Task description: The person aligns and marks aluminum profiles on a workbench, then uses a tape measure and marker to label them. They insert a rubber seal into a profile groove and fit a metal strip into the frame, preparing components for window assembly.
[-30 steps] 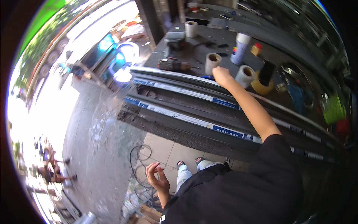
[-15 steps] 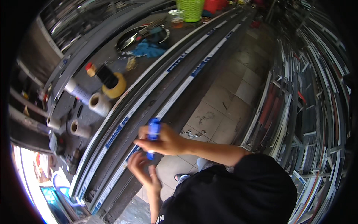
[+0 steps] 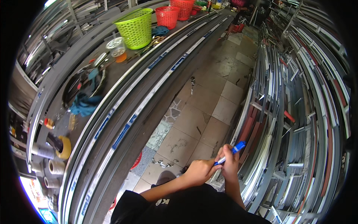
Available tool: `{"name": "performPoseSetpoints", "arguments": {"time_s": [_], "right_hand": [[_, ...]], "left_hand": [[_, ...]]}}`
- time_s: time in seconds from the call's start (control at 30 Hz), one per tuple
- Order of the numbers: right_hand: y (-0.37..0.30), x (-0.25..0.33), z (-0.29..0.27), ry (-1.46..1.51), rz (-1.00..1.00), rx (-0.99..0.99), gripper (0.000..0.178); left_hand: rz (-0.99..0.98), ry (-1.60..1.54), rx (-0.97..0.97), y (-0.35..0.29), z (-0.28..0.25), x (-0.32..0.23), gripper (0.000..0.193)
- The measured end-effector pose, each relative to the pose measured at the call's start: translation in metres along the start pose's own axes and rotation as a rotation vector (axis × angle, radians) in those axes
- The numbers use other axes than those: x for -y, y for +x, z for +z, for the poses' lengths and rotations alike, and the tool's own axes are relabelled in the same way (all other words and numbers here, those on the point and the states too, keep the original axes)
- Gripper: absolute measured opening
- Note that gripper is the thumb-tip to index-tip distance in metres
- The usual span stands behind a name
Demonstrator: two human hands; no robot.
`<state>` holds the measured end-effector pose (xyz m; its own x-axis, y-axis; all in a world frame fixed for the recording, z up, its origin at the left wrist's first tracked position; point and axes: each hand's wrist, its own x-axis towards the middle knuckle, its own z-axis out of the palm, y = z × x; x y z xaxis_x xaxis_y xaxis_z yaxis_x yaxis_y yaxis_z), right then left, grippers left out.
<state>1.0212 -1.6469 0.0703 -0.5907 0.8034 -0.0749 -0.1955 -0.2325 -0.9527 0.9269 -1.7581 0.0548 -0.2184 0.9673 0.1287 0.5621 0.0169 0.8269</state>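
Note:
A blue marker point(image 3: 239, 146) is held between my two hands, in front of my body and over the tiled floor by the right-hand rack. My right hand point(image 3: 230, 162) is closed around its barrel, with the thick blue end sticking out up and to the right. My left hand point(image 3: 199, 172) pinches the lower, narrower end, its fingers partly hidden behind one another. To the left, apart from both hands, long dark grey profiles with white-and-blue film strips point(image 3: 121, 136) lie side by side along the bench.
Green point(image 3: 136, 33) and red baskets point(image 3: 166, 18), a cup of orange liquid point(image 3: 119, 53), a round tray point(image 3: 97, 89), a blue cloth point(image 3: 84, 105) and tape rolls point(image 3: 64, 146) stand on the bench. A rack of metal lengths point(image 3: 261, 123) lines the right. Metal fittings point(image 3: 162, 163) lie on the floor.
My view has swung right. Both hands have gone from over the film-striped profiles to beside the rack. The left hand, loose below the marker before, now grips its lower end.

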Motion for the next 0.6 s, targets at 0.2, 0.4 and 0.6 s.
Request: {"name": "performPoseSetpoints", "arguments": {"time_s": [0.2,0.4,0.6], "right_hand": [[0.147,0.021,-0.019,0.149,0.107,-0.144,0.035],[0.322,0.036,0.016,0.169,0.107,0.087,0.033],[0.501,0.075,0.006,0.931,0.19,0.228,0.035]], "left_hand": [[-0.096,-0.551,0.245,0.153,-0.035,0.04,0.058],[-0.203,-1.142,0.434,0.289,-0.111,0.103,0.06],[-0.248,-1.832,0.692,0.374,-0.178,0.137,0.061]]}}
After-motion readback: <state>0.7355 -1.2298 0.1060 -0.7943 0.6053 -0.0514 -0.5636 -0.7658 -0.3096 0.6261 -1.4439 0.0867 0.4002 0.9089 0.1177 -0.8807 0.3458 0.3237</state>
